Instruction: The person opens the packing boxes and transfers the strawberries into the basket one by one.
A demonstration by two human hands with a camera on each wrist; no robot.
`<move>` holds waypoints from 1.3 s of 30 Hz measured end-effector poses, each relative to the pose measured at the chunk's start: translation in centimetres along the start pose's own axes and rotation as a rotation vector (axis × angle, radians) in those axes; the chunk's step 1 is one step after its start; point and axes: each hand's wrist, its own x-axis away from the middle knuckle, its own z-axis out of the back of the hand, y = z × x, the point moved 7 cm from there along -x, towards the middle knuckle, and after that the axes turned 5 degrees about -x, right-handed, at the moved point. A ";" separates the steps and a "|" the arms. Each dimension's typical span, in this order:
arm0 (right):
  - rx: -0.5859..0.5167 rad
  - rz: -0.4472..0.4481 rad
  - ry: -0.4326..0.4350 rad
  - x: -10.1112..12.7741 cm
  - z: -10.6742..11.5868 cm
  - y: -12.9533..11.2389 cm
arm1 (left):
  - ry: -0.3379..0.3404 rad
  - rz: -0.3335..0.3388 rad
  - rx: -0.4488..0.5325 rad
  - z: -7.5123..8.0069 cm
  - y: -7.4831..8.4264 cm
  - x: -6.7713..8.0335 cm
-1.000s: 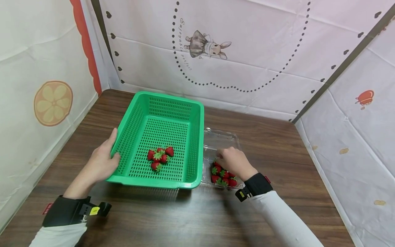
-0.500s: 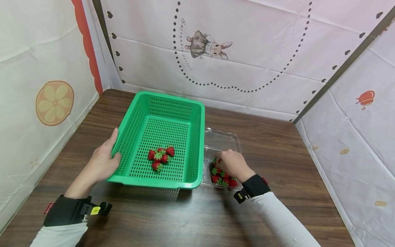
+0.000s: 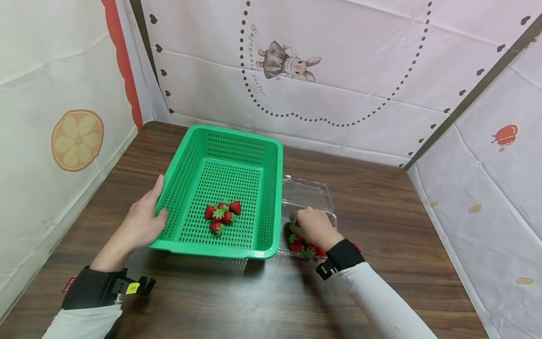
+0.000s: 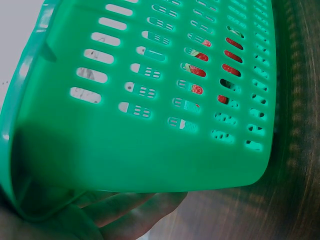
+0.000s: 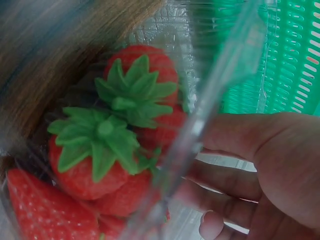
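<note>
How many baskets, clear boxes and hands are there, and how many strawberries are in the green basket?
Baskets: 1
Clear boxes: 1
Hands (left, right): 2
Strawberries in the basket: about 5, bunched together
Total: about 9

Brown wood-grain table (image 3: 381, 202) fills the lower frame. White cloth backdrop behind: rabbit print (image 3: 288, 65) at upper centre, orange slice print (image 3: 77, 140) at left, small red print (image 3: 504, 134) at right.

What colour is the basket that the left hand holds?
The basket is bright green with rows of slots; the head view shows it best, held by the left hand.
</note>
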 end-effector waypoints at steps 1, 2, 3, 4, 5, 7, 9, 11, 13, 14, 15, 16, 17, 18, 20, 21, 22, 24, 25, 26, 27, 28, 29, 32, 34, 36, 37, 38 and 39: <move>-0.003 0.000 -0.005 0.0 -0.1 0.0 | -0.001 0.000 -0.001 0.0 0.0 0.0; -0.006 0.001 -0.007 0.0 -0.1 0.0 | -0.003 0.001 0.001 0.0 0.1 0.0; -0.008 0.001 -0.011 0.0 -0.1 0.0 | -0.003 0.001 0.001 0.0 0.1 0.0; -0.007 0.004 -0.013 0.0 -0.1 0.0 | -0.004 0.002 0.001 0.0 0.1 -0.1; -0.006 0.007 -0.012 0.0 -0.1 -0.1 | -0.005 0.002 0.002 -0.1 0.2 -0.1; -0.010 0.009 -0.011 0.1 0.0 -0.1 | -0.005 0.003 0.002 -0.1 0.2 -0.1; -0.016 0.009 -0.011 0.1 0.1 -0.1 | -0.005 0.006 -0.001 -0.1 0.3 -0.1; -0.020 0.004 -0.014 0.2 0.3 -0.1 | -0.008 0.009 -0.001 -0.1 0.3 -0.1; -0.025 -0.005 -0.026 0.3 0.6 -0.1 | -0.010 0.011 -0.002 -0.1 0.2 -0.1; -0.028 -0.007 -0.030 0.3 0.7 -0.2 | -0.013 0.012 0.000 -0.1 0.2 -0.1; -0.027 -0.011 -0.033 0.3 0.9 -0.2 | -0.015 0.012 0.000 -0.1 0.2 -0.2; -0.027 -0.013 -0.033 0.4 1.1 -0.3 | -0.015 0.012 0.000 -0.1 0.2 -0.2; -0.024 -0.014 -0.033 0.4 1.3 -0.3 | -0.017 0.013 0.001 -0.1 0.2 -0.2; -0.022 -0.014 -0.030 0.5 1.6 -0.4 | -0.017 0.014 0.001 -0.1 0.1 -0.2; -0.017 -0.011 -0.017 0.5 2.1 -0.6 | -0.015 0.016 -0.003 -0.1 0.1 -0.2; -0.014 -0.009 -0.007 0.5 2.4 -0.7 | -0.014 0.017 -0.003 -0.1 0.1 -0.1; -0.013 -0.007 0.002 0.5 2.7 -0.8 | -0.014 0.018 -0.003 0.0 0.1 -0.1; -0.011 0.000 0.021 0.6 3.4 -1.0 | -0.015 0.021 -0.003 0.0 0.0 -0.1; -0.013 0.003 0.028 0.6 3.7 -1.1 | -0.016 0.022 -0.004 0.0 0.0 -0.1; -0.014 0.004 0.036 0.6 4.0 -1.2 | -0.018 0.022 -0.004 0.0 0.1 -0.1; -0.017 0.004 0.043 0.6 4.3 -1.3 | -0.019 0.023 -0.004 0.0 0.0 -0.1; -0.021 0.005 0.046 0.6 4.6 -1.4 | -0.019 0.023 -0.007 0.1 0.1 -0.1; -0.019 0.008 0.053 0.6 4.9 -1.5 | -0.018 0.023 -0.010 0.1 0.0 -0.1; -0.020 0.012 0.074 0.6 6.0 -1.9 | -0.018 0.022 -0.010 0.1 0.1 0.0; -0.016 0.016 0.094 0.5 6.7 -2.1 | -0.020 0.023 -0.008 0.0 0.1 0.0; -0.011 0.016 0.111 0.4 7.4 -2.3 | -0.023 0.023 -0.007 0.0 0.2 0.0; -0.004 0.017 0.119 0.4 7.7 -2.4 | -0.023 0.024 -0.008 0.0 0.2 0.0; 0.000 0.020 0.127 0.4 8.0 -2.5 | -0.024 0.023 -0.009 0.0 0.2 0.0; 0.006 0.022 0.132 0.3 8.3 -2.7 | -0.026 0.024 -0.006 0.0 0.2 0.0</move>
